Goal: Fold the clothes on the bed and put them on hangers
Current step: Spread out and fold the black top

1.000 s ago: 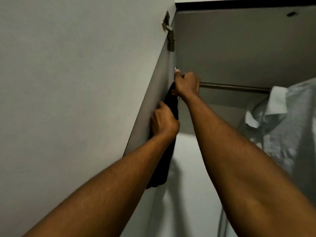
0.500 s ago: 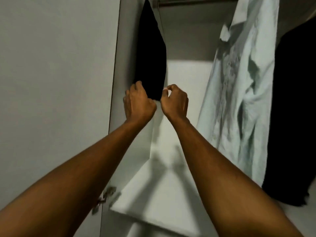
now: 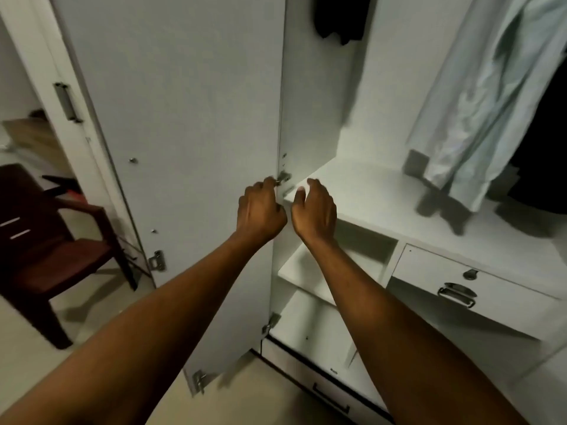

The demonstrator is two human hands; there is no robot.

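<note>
we start with the wardrobe (image 3: 310, 102), which fills most of the view and stands wide open, in our judgement so that clothes can be hung inside. we count two doors: the near door (image 3: 184, 133) swung out towards us, and a further door (image 3: 40, 72) at the left with a metal pull. the task's clothes we can see are all inside, and we count three. a pale green shirt (image 3: 478, 102) hangs over the white shelf (image 3: 368, 191), its hem just above the board. a dark garment (image 3: 543, 148) hangs at the right edge, and the tail of a short black garment (image 3: 340, 16) hangs at the top, close to the side wall. their hangers and the rail are cut off above, and the bed is out of view. so we judge that the next garment has to be fetched.

left of the doors stands one dark brown chair (image 3: 46, 240). below the shelf we count two drawers: an upper drawer (image 3: 429, 271) with a lock and drop handle, and a bottom drawer (image 3: 306, 378) with a dark bar.

the left hand (image 3: 260, 210) is clenched with nothing visible in it, knuckles beside the upper hinge (image 3: 283, 177). the right hand (image 3: 316, 210) is released, fingers loosely bent and apart from the shelf edge. a second hinge (image 3: 270, 323) sits lower on the same seam.
</note>
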